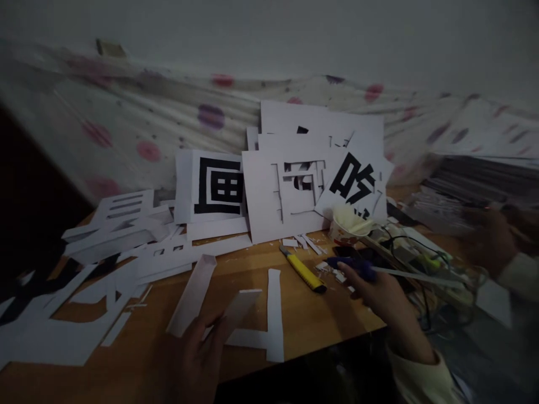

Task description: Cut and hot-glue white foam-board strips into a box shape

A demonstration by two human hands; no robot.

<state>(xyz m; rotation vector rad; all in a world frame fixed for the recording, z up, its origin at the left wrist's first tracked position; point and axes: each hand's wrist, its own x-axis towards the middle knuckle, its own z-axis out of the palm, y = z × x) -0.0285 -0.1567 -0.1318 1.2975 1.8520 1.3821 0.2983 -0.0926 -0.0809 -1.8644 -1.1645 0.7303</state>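
Now, held strip: a short white strip, raised at a tilt over the near part of the table, pinched in the left hand.
Left grip: thumb and fingers closed on that strip.
Right grip: the right hand is wrapped round a dark blue tool, a long pale rod running out of it to the right.
Just left of the held strip: a long slanting white piece, its lower end reaching the left hand; whether they touch, I cannot tell.
Just right of the held strip: an upright-lying white bar meeting a crosswise one.
Between the hands, farther off: a yellow cutter, with small white scraps beyond it.
Paper cup: beyond the right hand, a printed cup filled with pale translucent sticks that poke above its rim.
Right of the cup: tangled dark cable and a blurred heap of clear packaging, contents too unclear to name; another hand is near it.
Beyond both hands: white boards leaning upright, some with black characters.
Beyond the left hand, leftward: piled white cut-outs.
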